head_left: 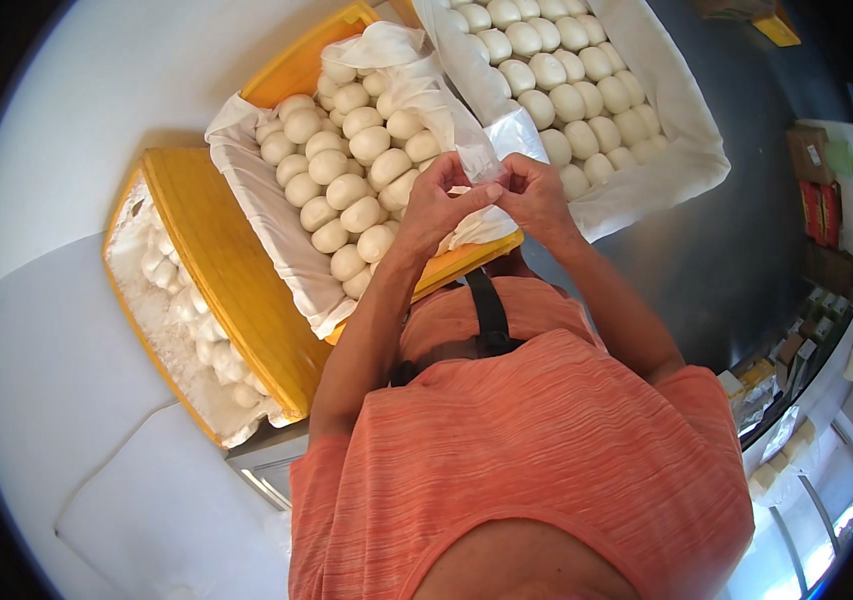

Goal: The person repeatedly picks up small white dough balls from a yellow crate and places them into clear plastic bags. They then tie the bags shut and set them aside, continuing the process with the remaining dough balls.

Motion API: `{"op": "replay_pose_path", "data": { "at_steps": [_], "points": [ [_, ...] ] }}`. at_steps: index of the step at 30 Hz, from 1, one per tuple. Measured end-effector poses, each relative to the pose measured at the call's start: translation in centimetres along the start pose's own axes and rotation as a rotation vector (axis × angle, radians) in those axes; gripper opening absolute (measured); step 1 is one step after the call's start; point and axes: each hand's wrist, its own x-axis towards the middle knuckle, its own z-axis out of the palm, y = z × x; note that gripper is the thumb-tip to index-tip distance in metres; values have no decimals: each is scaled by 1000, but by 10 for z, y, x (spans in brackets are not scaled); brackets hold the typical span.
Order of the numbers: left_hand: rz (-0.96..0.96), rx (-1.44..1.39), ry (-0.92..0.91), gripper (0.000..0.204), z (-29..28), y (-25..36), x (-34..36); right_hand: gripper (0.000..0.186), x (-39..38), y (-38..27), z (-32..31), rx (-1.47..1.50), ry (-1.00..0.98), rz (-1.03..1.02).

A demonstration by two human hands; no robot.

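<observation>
1. Where the pale wall runs along the far left, a yellow crate (222, 280) stands tilted to view, with white balls showing at its left side.
2. Next to it sits another yellow crate (297, 62), filled with rows of smooth, round white balls (347, 190); a white cloth (465, 135) lines it and drapes over its right side, down to the person's fingertips.
3. The left hand (437, 207) comes over this crate's near right corner, thumb and fingers drawn together, pinching the cloth's end, as far as I can make out.
4. Almost touching it, the right hand (541, 198) has its fingers curled in – it seems to pinch the same end, though I can't tell exactly how.
5. Just behind the hands lies a shiny clear sheet (519, 135).
6. Beyond, on a dark tabletop (712, 255), rests a cloth-lined tray (692, 165) of similar balls – rows again.
7. Farthest right, a red box (821, 212) sits near brown cartons (811, 153).
</observation>
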Motion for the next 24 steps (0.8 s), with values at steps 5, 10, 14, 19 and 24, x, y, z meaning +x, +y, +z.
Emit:
{"op": "replay_pose_path", "data": {
  "at_steps": [5, 10, 14, 19, 24],
  "points": [
    [40, -79, 128, 22, -8, -18, 5, 27, 0, 0, -3, -80, -25, 6],
    [29, -195, 425, 9, -31, -24, -6, 24, -10, 32, -72, 341, 395, 313],
    [5, -218, 494, 10, -51, -32, -27, 17, -33, 70, -124, 166, 803, 541],
    [-41, -157, 554, 11, -50, -40, -42, 25, -23, 54, -73, -415, 606, -85],
    [153, -267, 677, 12, -63, -37, -60, 31, 9, 66, 18, -661, -58, -490]
  ]
}}
